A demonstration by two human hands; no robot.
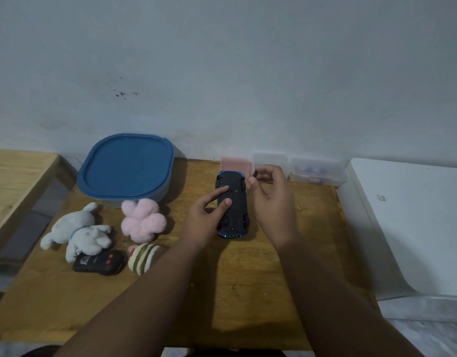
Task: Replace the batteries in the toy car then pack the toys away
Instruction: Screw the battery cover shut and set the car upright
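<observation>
A blue toy car (235, 215) lies upside down on the wooden table (260, 279), its black underside facing up. My left hand (209, 215) grips the car's left side, with index finger and thumb pressing on the underside. Just right of the car's far end, my right hand (269, 197) pinches a small dark piece between thumb and fingers; I cannot tell what it is. A black remote control (100, 262) with two orange buttons lies near the table's left front. Beside it lie a white plush rabbit (78, 233), a pink plush toy (143, 220) and a striped plush toy (142, 257).
A grey container with a blue lid (125, 168) stands at the back left by the wall. A pink case (233, 163) and two clear plastic boxes (317, 168) sit along the wall. A white surface (412, 215) adjoins the table's right edge.
</observation>
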